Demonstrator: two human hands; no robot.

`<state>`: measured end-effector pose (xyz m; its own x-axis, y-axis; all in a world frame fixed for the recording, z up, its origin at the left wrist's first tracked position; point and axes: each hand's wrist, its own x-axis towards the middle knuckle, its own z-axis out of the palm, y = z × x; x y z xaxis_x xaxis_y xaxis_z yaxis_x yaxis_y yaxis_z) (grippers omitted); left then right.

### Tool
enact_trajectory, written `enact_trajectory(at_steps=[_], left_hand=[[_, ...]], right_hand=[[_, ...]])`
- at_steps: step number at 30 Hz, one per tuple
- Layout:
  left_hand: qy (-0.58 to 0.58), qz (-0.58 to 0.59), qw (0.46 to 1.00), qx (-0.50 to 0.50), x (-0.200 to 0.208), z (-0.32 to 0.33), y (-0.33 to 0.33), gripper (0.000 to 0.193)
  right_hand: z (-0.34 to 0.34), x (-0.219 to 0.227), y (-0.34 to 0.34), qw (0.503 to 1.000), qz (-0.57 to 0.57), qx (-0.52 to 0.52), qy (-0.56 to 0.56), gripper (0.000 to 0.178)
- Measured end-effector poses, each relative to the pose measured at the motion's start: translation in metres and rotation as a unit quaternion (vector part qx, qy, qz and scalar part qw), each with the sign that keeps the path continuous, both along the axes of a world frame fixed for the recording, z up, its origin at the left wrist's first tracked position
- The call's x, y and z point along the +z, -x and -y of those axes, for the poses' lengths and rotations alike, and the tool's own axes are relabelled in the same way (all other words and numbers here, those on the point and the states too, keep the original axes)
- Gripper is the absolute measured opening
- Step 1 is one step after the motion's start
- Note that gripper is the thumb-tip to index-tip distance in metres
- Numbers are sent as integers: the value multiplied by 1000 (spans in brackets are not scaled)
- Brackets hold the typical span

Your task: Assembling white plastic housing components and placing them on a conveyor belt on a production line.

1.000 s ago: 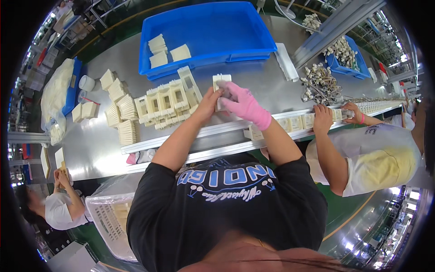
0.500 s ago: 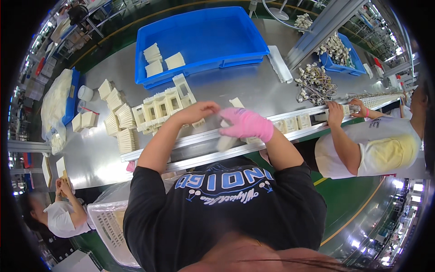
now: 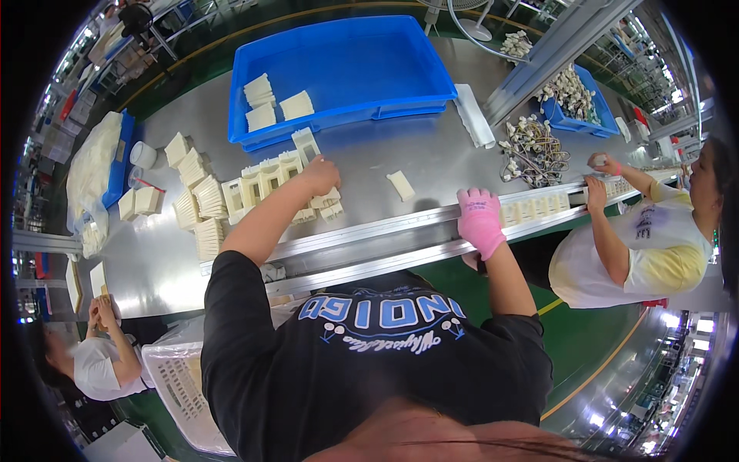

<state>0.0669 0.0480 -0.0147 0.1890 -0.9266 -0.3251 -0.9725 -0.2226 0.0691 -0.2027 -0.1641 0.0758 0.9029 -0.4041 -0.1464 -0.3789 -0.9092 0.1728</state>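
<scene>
My left hand (image 3: 322, 175), bare, reaches to the right end of a row of cream plastic frames (image 3: 269, 179). Its fingers are closed at the lower part of a taller, tilted frame (image 3: 305, 141), which they partly cover. My right hand (image 3: 480, 219), in a pink glove, is over the metal rail track (image 3: 385, 232), against the left end of a line of cream pieces (image 3: 535, 208). Its fingers bend down into the track, and what they grip is hidden. A single cream piece (image 3: 400, 185) lies on the table between my hands.
A blue tray (image 3: 346, 115) holding stacks of cream parts stands behind. More cream stacks (image 3: 206, 196) lie at the left. Tangled wires (image 3: 533, 154) and a white sheet (image 3: 473, 115) are at the right. A co-worker (image 3: 631, 239) works along the same track.
My hands have parted from the middle. The left went to the row of frames; the right, earlier holding a pale piece, went right to the track. The co-worker's hands have also shifted.
</scene>
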Motion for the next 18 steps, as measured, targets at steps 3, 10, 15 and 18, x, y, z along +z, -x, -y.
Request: enact_trajectory(at_steps=[3, 10, 15, 18], left_hand=[[-46, 20, 997, -51, -2, 3, -4, 29], [165, -94, 976, 104, 41, 20, 17, 15], [418, -291, 796, 328, 48, 12, 39, 18], [398, -508, 613, 456, 40, 11, 46, 22]], right_hand=[[8, -12, -26, 981, 96, 40, -166, 32], [-4, -90, -132, 972, -120, -1, -200, 37], [-19, -100, -139, 973, -108, -3, -202, 42], [-23, -76, -137, 967, -140, 20, -212, 34]])
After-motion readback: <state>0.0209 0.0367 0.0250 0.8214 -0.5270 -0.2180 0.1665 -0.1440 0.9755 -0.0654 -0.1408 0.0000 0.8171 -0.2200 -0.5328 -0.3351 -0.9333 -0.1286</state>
